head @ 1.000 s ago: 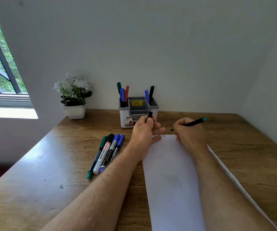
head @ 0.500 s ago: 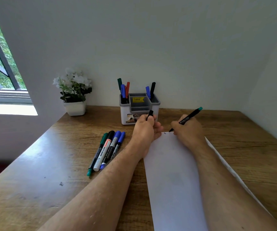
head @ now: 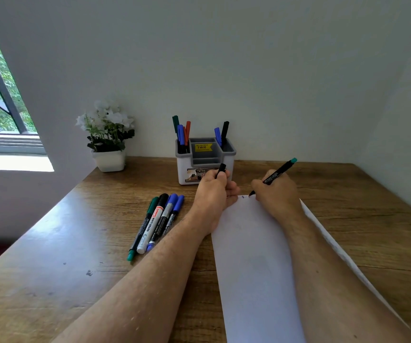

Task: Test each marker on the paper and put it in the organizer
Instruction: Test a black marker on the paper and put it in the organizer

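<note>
The right hand (head: 277, 194) is pinching a green-ended marker (head: 275, 176), tip testing the paper (head: 256, 256), while the left hand (head: 214, 191) is gripping its cap (head: 221, 168); next, probably, recapping and dropping it into the organizer (head: 205, 160) just beyond.

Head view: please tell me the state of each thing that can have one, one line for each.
Marker in right hand: uncapped, tip on the paper.
Cap: off, held in the left hand.
Right hand: gripping the marker.
Paper: flat, small mark at its far edge.
Four markers on the table: capped, lying side by side.
Organizer: upright, markers standing in both end compartments.
</note>
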Action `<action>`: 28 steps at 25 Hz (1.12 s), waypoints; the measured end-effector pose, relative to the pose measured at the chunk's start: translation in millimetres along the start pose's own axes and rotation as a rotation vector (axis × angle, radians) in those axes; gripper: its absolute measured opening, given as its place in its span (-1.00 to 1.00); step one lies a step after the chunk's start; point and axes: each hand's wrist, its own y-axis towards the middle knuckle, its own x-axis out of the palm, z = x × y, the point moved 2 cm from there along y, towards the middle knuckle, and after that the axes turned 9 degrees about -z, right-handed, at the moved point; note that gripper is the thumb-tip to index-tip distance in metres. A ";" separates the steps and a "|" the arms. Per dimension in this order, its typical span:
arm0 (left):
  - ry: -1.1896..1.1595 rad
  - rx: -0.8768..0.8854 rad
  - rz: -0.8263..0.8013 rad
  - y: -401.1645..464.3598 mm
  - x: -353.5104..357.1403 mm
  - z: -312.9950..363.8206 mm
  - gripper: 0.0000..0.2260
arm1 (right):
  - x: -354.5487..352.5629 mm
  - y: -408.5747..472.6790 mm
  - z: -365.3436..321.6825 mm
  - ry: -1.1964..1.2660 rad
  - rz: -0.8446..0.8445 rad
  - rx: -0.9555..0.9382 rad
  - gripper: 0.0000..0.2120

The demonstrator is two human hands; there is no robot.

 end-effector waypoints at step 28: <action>0.177 0.190 -0.122 -9.7 1.1 -0.4 -0.83 | -7.3 -5.2 -13.4 0.630 -0.018 -0.004 -0.88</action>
